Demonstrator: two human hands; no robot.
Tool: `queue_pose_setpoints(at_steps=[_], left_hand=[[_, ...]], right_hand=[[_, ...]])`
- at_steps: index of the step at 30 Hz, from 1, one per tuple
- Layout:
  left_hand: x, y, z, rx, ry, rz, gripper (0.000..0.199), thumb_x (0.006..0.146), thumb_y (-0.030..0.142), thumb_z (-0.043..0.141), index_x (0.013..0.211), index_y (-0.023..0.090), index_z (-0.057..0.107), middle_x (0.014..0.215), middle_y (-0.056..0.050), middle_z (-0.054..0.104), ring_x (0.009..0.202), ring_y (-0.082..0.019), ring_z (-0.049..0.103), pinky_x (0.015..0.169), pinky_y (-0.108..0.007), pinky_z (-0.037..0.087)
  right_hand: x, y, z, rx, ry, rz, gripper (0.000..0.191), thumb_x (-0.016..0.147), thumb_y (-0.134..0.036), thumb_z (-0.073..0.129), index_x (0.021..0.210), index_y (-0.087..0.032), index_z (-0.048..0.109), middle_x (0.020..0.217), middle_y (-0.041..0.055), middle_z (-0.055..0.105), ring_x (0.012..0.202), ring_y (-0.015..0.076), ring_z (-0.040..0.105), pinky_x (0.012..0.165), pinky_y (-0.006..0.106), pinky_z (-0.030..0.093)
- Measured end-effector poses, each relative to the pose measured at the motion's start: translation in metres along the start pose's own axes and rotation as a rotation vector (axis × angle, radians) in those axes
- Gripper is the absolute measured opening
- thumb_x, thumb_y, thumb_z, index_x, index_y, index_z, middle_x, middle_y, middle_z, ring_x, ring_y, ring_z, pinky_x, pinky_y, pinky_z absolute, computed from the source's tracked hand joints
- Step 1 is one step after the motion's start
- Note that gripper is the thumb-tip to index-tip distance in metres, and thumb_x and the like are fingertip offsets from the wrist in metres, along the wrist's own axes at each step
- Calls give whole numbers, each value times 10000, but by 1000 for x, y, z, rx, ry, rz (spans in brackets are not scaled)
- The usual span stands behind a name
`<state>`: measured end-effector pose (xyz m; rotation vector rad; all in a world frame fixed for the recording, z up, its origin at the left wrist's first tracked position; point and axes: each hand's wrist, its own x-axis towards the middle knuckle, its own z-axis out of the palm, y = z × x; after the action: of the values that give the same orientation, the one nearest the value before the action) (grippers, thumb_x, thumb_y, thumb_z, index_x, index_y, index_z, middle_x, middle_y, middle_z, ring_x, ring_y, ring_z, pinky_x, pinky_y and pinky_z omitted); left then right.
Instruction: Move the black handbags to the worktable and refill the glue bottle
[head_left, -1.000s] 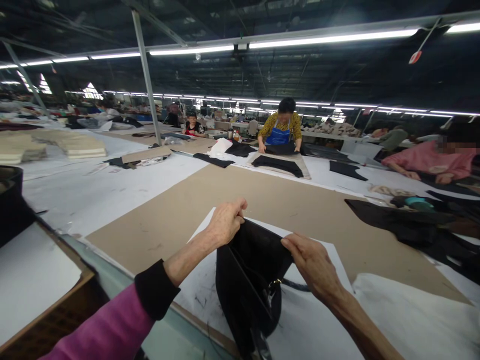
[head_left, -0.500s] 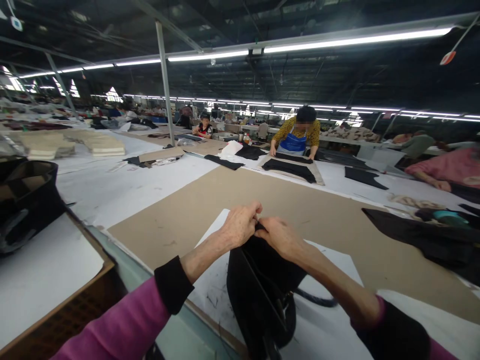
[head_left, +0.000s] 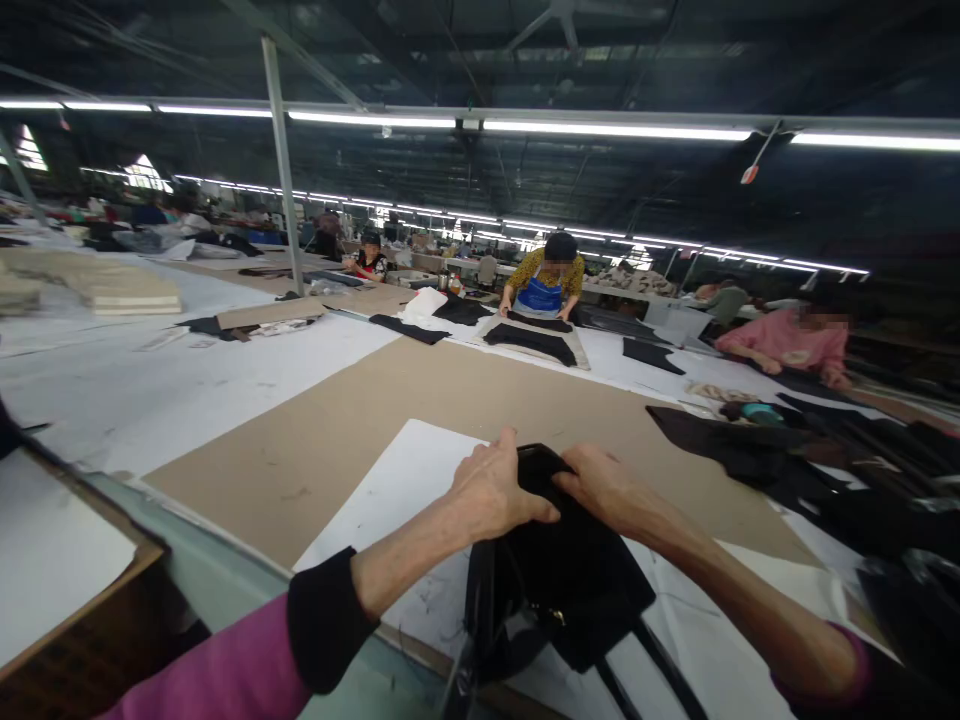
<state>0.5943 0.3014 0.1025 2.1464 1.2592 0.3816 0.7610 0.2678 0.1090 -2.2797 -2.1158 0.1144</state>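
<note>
Your left hand (head_left: 491, 492) and right hand (head_left: 600, 487) have closed together, both clamped on the black bag (head_left: 559, 570) (its top, twelve o'clock), pressing its mouth shut on the table (head_left: 315, 440).

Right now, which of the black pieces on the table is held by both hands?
The black bag nearest the camera: left hand and right hand grip its top edge. The other black pieces lie flat, untouched by them.

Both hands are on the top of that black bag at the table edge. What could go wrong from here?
The black bag hangs partly over the near table edge, held only at its top by the left hand and right hand; it may slip off. Its loose strap could snag.
</note>
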Motion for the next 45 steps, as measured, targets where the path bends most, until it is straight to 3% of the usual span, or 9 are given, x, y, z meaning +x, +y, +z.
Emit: queue_pose_setpoints(at_steps=[4,7,10,17,21,27,33,39,45], left_hand=[[15,5,0,126,-75,48,792,555,99,604,1305,204,374,976,-95,638,896,-275,597,667,-286,451],[30,-6,-14,-6,-249,248,526,562,29,462,1038,200,609,772,-8,631,721,-173,587,548,-204,400],[43,-17,-16,-73,-376,332,406,557,31,441,869,175,657,617,34,557,588,-118,518,489,-180,350],[55,-28,6,-91,-332,325,209,600,110,548,775,166,648,563,50,499,549,-99,448,467,-188,299],[55,-31,7,-196,-327,295,148,647,261,622,755,163,645,584,49,505,577,-104,447,501,-198,311],[54,-30,12,-202,-274,311,187,696,330,600,767,163,647,564,52,476,559,-100,412,502,-213,278],[53,-23,11,-89,-250,313,159,705,304,601,778,170,648,565,50,489,565,-105,424,503,-214,274],[59,-15,13,19,-222,379,193,686,274,637,868,214,657,695,38,601,642,-124,486,549,-203,317],[58,-3,15,56,-226,364,147,680,292,644,806,222,671,589,44,537,619,-125,468,519,-204,286]], right_hand=[[-18,12,-2,9,-14,39,174,831,-222,502,680,-154,554,683,50,574,660,174,541,530,249,291],[-29,20,-8,32,-25,30,187,841,-231,506,668,-170,545,683,28,573,654,159,532,529,243,286],[-35,25,-1,72,-54,37,202,840,-240,517,649,-178,537,663,15,572,636,155,531,523,242,285],[-38,24,33,68,-12,69,155,868,-211,482,736,-172,553,792,65,612,774,212,561,640,280,331],[-40,23,33,54,-2,93,130,862,-260,516,780,-174,569,818,75,619,802,234,568,658,294,334],[-32,19,27,89,102,91,266,871,-330,537,1103,-201,564,947,74,635,941,243,560,742,298,354],[-22,12,21,121,113,64,153,867,-257,525,962,-251,645,842,23,651,854,200,582,699,256,352],[-23,14,21,151,121,51,179,880,-238,488,899,-235,665,806,28,647,803,187,579,672,240,353],[-22,19,20,179,125,57,187,860,-214,490,886,-240,673,792,26,649,783,187,576,664,239,360]])
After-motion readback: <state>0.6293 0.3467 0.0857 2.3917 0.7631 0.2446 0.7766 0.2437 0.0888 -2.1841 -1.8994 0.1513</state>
